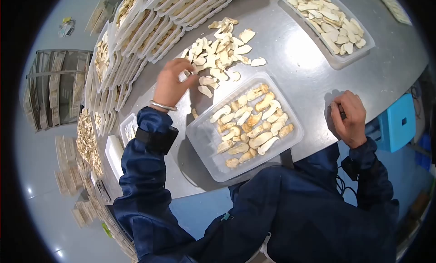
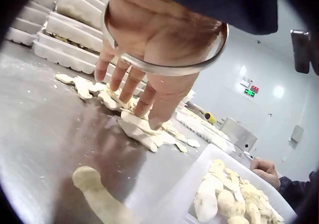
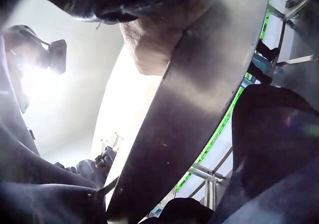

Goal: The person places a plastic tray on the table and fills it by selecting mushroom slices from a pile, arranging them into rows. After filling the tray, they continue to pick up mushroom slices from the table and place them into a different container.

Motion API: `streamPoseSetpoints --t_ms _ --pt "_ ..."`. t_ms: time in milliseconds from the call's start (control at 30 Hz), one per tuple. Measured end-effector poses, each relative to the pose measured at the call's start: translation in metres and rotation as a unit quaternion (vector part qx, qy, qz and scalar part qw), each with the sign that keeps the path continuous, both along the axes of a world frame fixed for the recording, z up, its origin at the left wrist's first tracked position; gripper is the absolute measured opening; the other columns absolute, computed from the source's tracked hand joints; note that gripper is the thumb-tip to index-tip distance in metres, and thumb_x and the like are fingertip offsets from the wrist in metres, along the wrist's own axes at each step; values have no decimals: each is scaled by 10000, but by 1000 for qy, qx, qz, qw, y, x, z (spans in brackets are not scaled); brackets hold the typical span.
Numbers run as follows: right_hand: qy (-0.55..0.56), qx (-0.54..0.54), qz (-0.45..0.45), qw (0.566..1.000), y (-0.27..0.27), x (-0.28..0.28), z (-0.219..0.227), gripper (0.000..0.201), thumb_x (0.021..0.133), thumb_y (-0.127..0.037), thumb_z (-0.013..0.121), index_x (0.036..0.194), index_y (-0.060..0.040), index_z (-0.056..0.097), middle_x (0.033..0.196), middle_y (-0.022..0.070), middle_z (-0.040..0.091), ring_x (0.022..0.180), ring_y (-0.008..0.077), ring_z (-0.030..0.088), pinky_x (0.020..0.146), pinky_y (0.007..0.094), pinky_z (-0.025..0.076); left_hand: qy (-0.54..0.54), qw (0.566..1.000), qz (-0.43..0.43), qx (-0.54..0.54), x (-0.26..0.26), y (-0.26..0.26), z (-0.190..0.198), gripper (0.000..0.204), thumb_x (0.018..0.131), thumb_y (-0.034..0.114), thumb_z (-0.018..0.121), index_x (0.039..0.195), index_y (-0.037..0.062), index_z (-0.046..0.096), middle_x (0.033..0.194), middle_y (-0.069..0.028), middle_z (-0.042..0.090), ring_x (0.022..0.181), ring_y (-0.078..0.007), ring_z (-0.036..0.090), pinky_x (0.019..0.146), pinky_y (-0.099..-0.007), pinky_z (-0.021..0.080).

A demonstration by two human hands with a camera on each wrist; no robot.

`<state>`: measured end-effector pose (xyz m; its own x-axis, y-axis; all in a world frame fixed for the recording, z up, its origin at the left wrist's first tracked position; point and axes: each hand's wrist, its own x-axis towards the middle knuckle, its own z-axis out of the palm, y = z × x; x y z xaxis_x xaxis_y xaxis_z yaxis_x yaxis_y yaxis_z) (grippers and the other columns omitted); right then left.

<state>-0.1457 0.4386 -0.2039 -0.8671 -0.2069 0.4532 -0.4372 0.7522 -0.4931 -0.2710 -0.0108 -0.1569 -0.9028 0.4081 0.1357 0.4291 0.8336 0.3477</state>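
My left hand [image 1: 173, 83], with a metal bangle [image 1: 163, 106] at its wrist, reaches over the near left side of a loose pile of pale mushroom slices [image 1: 220, 49]. In the left wrist view its fingers [image 2: 130, 84] point down, fairly straight, with the tips right at the slices. In front of my body, a translucent plastic tray [image 1: 204, 140] holds rows of browner mushroom slices [image 1: 256, 133]. My right hand [image 1: 349, 117] rests on the metal table right of this tray, fingers loosely curled, with nothing seen in them. One slice [image 2: 97, 194] lies apart beside the tray.
Stacked trays full of slices [image 1: 150, 27] stand at the back left. Another filled tray [image 1: 327, 22] sits at the back right of the metal table [image 1: 281, 49]. A blue stool [image 1: 399, 122] stands beyond the right edge. More slices [image 1: 87, 136] are heaped at far left.
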Motion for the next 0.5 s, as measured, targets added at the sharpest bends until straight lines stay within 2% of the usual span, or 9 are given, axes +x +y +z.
streamPoseSetpoints --t_ms 67,167,233,300,400,500 --pt "1 2 2 1000 0 0 0 126 801 12 690 814 -21 569 752 128 535 658 293 517 625 389 402 25 996 81 -27 -4 -10 5 135 812 139 744 895 34 728 885 -130 699 805 -287 695 739 -374 535" --pt "4 4 1 1000 0 0 1 121 802 12 688 818 -20 573 751 128 535 658 293 516 626 389 403 -6 996 84 15 -13 4 10 170 817 146 742 936 24 731 896 -128 703 824 -292 692 748 -371 535" --pt "3 5 -1 1000 -1 0 1 116 803 11 685 820 -19 575 751 129 535 659 293 516 627 390 404 46 998 12 42 -17 35 10 236 822 166 740 1002 13 730 922 -148 698 874 -326 685 783 -393 530" --pt "-1 1 3 1000 0 0 1 114 806 9 682 816 -20 573 750 129 533 660 295 517 628 392 405 76 995 -44 57 -25 61 10 247 819 181 738 999 11 736 926 -155 693 890 -347 672 796 -405 526" --pt "-4 -1 4 1000 1 0 2 114 809 5 680 811 -21 569 748 129 530 663 300 520 629 395 405 97 994 -56 12 -47 72 -11 233 815 175 724 985 17 742 899 -150 690 880 -356 659 790 -410 522" --pt "0 0 0 1000 0 0 2 118 809 3 681 808 -22 566 745 128 526 664 302 521 630 397 405 52 998 -38 10 -59 71 -24 236 805 176 711 981 23 747 878 -142 689 846 -361 655 773 -424 521"
